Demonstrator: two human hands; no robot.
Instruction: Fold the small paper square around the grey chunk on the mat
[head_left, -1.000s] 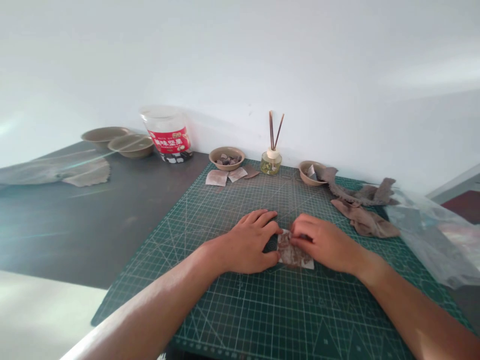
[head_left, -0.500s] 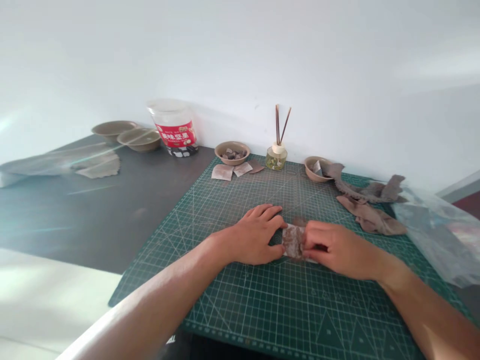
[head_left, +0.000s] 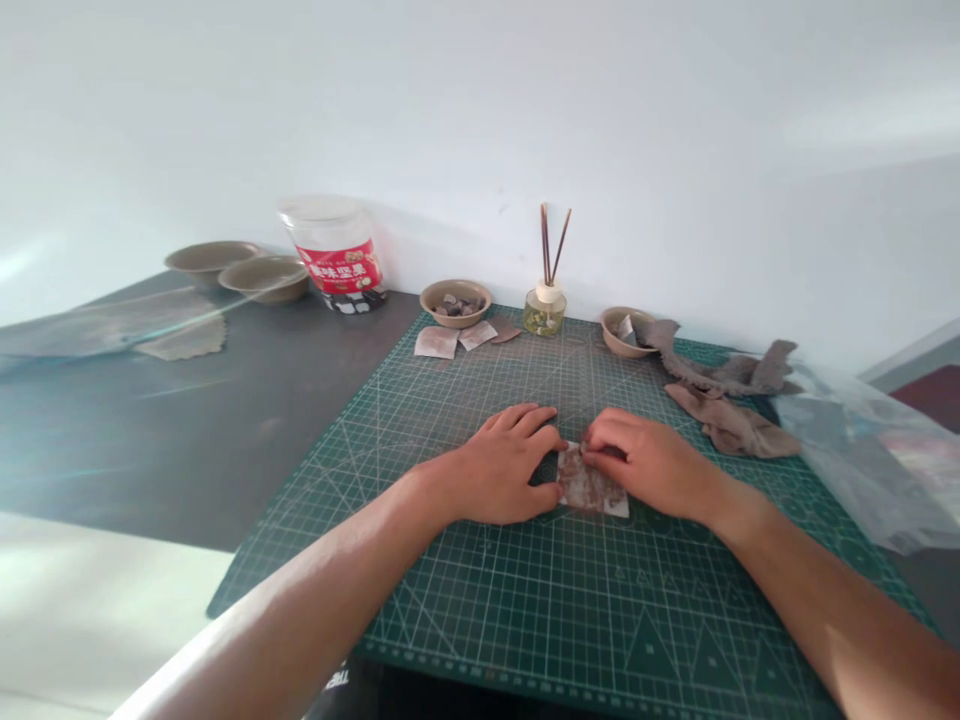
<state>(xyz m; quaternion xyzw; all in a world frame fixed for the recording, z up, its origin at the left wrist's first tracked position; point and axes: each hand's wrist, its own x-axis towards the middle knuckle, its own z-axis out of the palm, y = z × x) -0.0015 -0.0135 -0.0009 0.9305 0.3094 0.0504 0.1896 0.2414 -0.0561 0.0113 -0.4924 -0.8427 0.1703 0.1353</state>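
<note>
A small white-edged sheet [head_left: 592, 487] with a brown, dusty surface lies flat on the green cutting mat [head_left: 450, 580]. At its left edge, my left hand [head_left: 506, 465] lies on the mat with fingers spread, thumb and index fingertip touching the sheet's corners. My right hand [head_left: 645, 462] is closed in a pinch over the sheet's upper right part. Whatever its fingertips hold is small and mostly hidden. Beyond my hands, a bowl [head_left: 455, 322] holds several small brown-grey pieces, and two pale squares, one of them a curled sheet [head_left: 436, 342], lie before it.
A reed diffuser [head_left: 544, 310] stands by the wall. Right of it are another bowl [head_left: 621, 347], brown cloths [head_left: 739, 428] and a clear plastic bag [head_left: 862, 450]. A red-labelled tub [head_left: 337, 265], two bowls [head_left: 266, 280] and a plastic-wrapped cloth [head_left: 184, 330] occupy the dark table's left.
My right hand has moved up and left over the sheet, uncovering its lower right corner. My left hand keeps its place at the edge. The view has shifted slightly.
</note>
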